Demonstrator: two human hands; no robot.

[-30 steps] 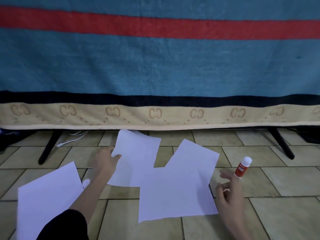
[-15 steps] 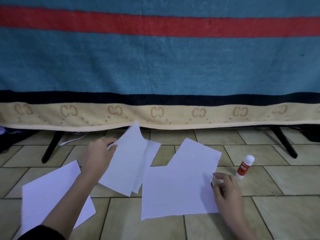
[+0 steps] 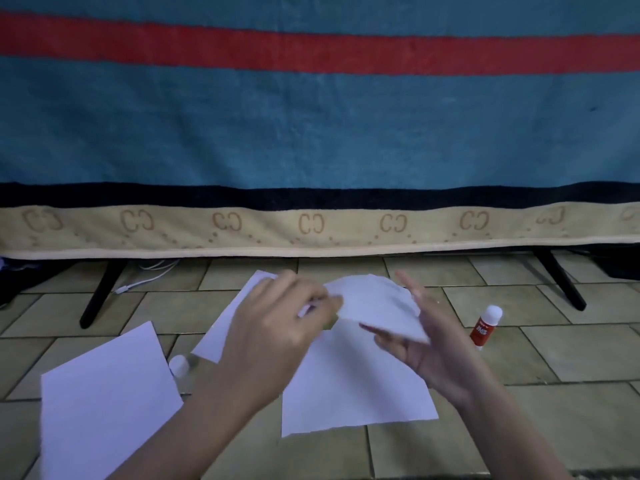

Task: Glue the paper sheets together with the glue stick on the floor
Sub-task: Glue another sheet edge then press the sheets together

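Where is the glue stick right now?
In the head view, the glue stick stands upright on the floor tiles, just right of the right hand, untouched.

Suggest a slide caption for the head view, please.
Both hands lift a paper sheet above floor sheets; glue stick stands unused.

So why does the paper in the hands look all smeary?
Head view: the lifted paper sheet and both hands, left hand and right hand, are motion-blurred; the glue stick and floor tiles look sharper; light is dim.
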